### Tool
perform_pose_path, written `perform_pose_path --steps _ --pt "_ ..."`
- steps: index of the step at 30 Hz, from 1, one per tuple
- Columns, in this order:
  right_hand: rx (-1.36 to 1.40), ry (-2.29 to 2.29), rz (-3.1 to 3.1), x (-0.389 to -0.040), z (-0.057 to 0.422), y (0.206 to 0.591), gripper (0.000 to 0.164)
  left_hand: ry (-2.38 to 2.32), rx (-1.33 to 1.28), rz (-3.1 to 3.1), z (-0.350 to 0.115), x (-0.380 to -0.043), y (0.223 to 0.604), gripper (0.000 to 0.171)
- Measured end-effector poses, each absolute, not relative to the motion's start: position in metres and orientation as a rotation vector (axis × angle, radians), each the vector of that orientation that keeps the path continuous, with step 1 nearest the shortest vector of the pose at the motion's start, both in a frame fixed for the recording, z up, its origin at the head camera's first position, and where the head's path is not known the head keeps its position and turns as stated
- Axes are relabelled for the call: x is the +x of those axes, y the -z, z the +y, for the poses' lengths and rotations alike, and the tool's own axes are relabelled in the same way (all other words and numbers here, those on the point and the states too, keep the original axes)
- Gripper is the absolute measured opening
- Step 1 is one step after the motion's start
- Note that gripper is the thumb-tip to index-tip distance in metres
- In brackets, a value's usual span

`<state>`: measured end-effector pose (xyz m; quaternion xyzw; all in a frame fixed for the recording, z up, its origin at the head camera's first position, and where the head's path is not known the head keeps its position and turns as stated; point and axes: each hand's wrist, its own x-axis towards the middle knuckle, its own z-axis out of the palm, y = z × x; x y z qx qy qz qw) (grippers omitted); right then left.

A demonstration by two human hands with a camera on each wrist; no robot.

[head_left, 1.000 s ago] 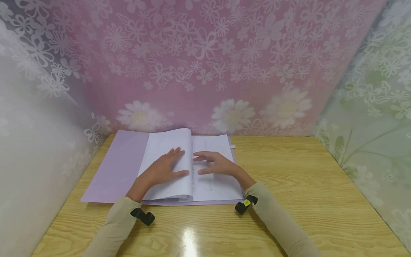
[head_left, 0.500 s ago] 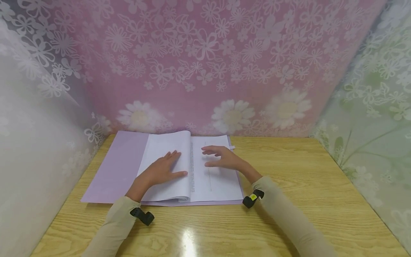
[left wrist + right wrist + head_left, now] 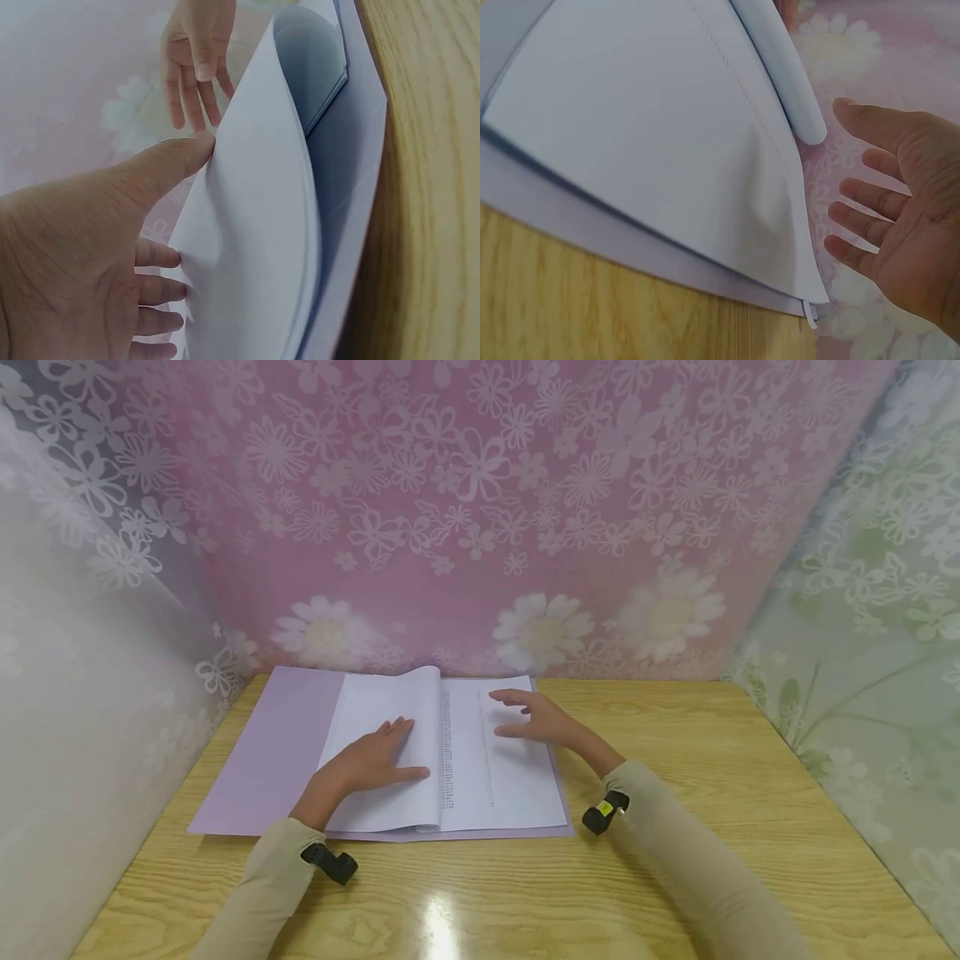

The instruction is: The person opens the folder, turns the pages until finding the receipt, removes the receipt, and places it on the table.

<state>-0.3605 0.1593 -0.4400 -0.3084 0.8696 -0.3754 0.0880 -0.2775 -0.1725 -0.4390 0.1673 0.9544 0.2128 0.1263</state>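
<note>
A lilac folder (image 3: 262, 752) lies spread on the table, holding a stack of white pages. My left hand (image 3: 367, 762) presses with spread fingers on the turned pages (image 3: 397, 693), which bulge in a curve toward the middle. In the left wrist view its thumb and fingertips touch this curved paper (image 3: 247, 195). Over the right-hand page (image 3: 465, 760), which bears columns of small print, my right hand (image 3: 543, 720) hovers with fingers loosely bent and apart, holding nothing. The right wrist view shows that hand (image 3: 900, 195) clear of the page surface (image 3: 645, 150).
The wooden table (image 3: 675, 777) extends to the right and in front of the folder. A pink flowered backdrop (image 3: 480, 527) stands right behind it, with pale side panels (image 3: 97, 693) on either side. A small white tab (image 3: 810, 313) sticks out at the folder's edge.
My right hand has moved right and slightly away from me, from the middle fold toward the page's outer side. My left hand has slid slightly left, and the curved pages lie a little flatter.
</note>
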Motion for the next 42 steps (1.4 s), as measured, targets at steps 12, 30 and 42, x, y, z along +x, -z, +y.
perform_pose_path --steps 12,30,42 --pt "-0.869 1.128 2.633 -0.367 0.173 0.447 0.071 -0.599 0.462 2.735 -0.178 -0.279 0.438 0.104" --pt "-0.693 1.097 2.705 -0.375 0.189 0.461 0.075 -0.521 0.382 2.720 -0.183 -0.279 0.438 0.104" --pt "-0.603 1.092 2.735 -0.383 0.197 0.472 0.081 -0.467 0.342 2.724 -0.184 -0.279 0.437 0.104"
